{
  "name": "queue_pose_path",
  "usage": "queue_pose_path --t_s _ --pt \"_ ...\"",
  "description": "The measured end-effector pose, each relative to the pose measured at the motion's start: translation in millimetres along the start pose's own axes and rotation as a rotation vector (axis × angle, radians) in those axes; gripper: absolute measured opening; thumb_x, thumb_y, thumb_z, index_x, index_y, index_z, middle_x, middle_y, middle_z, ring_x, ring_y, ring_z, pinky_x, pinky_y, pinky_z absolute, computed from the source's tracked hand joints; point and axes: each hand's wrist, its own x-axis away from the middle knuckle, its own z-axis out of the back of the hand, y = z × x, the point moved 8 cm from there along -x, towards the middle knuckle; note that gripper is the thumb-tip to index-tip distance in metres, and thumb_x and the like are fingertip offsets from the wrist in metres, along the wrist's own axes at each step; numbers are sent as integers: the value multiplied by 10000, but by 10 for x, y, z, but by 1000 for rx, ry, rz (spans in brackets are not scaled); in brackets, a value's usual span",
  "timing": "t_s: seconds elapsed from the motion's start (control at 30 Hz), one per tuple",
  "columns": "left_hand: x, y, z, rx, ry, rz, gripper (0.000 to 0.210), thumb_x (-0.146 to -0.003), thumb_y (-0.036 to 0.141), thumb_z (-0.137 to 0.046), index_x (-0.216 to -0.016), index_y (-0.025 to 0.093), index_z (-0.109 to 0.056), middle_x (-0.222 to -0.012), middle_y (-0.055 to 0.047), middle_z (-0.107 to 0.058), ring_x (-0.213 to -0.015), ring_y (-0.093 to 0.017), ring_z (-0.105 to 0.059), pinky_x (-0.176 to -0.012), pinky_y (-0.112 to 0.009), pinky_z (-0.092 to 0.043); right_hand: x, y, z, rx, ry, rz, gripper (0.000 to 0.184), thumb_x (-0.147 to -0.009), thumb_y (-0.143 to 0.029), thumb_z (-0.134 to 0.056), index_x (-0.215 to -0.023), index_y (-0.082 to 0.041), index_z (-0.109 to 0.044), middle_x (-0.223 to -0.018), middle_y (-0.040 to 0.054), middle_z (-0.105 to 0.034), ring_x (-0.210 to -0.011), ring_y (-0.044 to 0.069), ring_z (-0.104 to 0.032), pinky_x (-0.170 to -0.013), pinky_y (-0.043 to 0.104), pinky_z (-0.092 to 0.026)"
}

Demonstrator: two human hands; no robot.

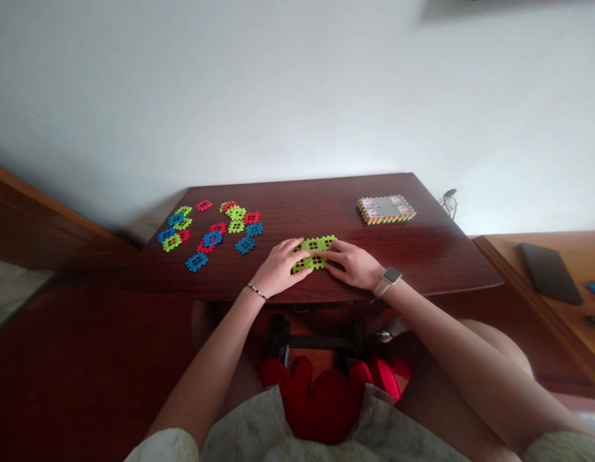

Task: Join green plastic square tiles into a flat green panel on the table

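A panel of joined lime-green interlocking tiles point(313, 245) with window-like cut-outs lies near the front edge of the dark table. My left hand point(284, 264) grips its left end, thumb at the near side and fingers over the top. On the right end, my right hand point(353, 263) has its fingers pressed on the tiles, with the thumb along the near edge. Parts of the panel are hidden beneath the fingers. Off to the left are loose tiles in blue point(197, 261), red point(203, 205) and green point(236, 212), some overlapping.
A stacked block of interlocking panels with a grey top point(388, 206) sits at the back right of the table point(297, 192). A wall rises behind. Right of the table, a wooden surface point(509, 253) holds a dark flat object point(551, 272). A cable point(450, 203) hangs by the wall.
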Motion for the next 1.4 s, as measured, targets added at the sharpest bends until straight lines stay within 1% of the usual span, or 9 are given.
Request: queue_pose_path --t_s 0.2,0.3,0.4,0.5,0.7,0.87,1.1,1.27,1.4 --pt "-4 12 -6 -16 -9 -12 342 -1035 373 -723 -1364 279 -731 -1632 -125 -564 -1532 -348 -523 -1284 -611 -466 -18 -35 -20 37 -43 18 476 -1075 -279 -577 -1544 -260 -658 -1115 116 -663 -1013 297 -663 -931 456 -591" --pt "-3 51 18 -26 -4 -25 343 -1035 364 -722 -1363 266 -736 -1634 -134 -556 -1517 -351 -535 -1280 -605 -474 -18 -34 -21 36 -39 19 470 -1077 -278 -572 -1538 -254 -659 -1118 119 -662 -1020 302 -664 -937 463 -588" --pt "2 98 62 -39 13 -25 351 -1019 340 -739 -1366 285 -741 -1619 -121 -566 -1495 -350 -552 -1270 -609 -483 -12 -20 -28 34 -30 11 464 -1072 -276 -583 -1529 -264 -664 -1124 116 -664 -1025 299 -668 -938 459 -589" --pt "12 143 109 -57 34 -34 341 -1007 349 -758 -1342 281 -754 -1584 -119 -592 -1464 -354 -574 -1252 -611 -494 -7 -14 -32 24 -20 9 451 -1073 -278 -583 -1515 -256 -672 -1139 121 -670 -1044 301 -672 -949 463 -591" --pt "26 200 165 -51 65 -73 206 -1051 349 -699 -1215 272 -796 -1465 -101 -677 -1355 -325 -642 -1172 -563 -546 -9 -27 -27 42 -21 10 444 -1082 -283 -572 -1513 -242 -671 -1128 124 -673 -1041 305 -673 -952 466 -590" --pt "38 240 178 -46 77 -110 188 -1077 331 -662 -1174 257 -806 -1411 -91 -713 -1304 -299 -668 -1154 -527 -548 -11 -30 -30 75 -30 11 429 -1085 -288 -569 -1495 -233 -683 -1117 123 -666 -1017 300 -665 -926 456 -585" --pt "40 205 164 -25 87 -104 169 -1080 319 -665 -1115 273 -824 -1346 -68 -746 -1266 -284 -686 -1122 -518 -563 -10 -33 -30 72 -31 14 432 -1090 -296 -564 -1502 -237 -678 -1108 120 -659 -1014 300 -658 -909 448 -580" --pt "34 188 145 -23 84 -119 158 -1076 321 -677 -1111 273 -824 -1310 -66 -761 -1248 -278 -689 -1105 -511 -572 -10 -27 -34 75 -39 6 430 -1088 -287 -568 -1499 -229 -681 -1109 121 -659 -1013 301 -658 -918 451 -578" --pt "49 238 173 -41 107 -149 159 -1067 328 -698 -1131 251 -821 -1314 -81 -759 -1230 -278 -698 -1106 -507 -573 -11 -22 -36 73 -39 12 438 -1074 -269 -584 -1500 -229 -679 -1109 122 -663 -1014 303 -660 -924 452 -578"
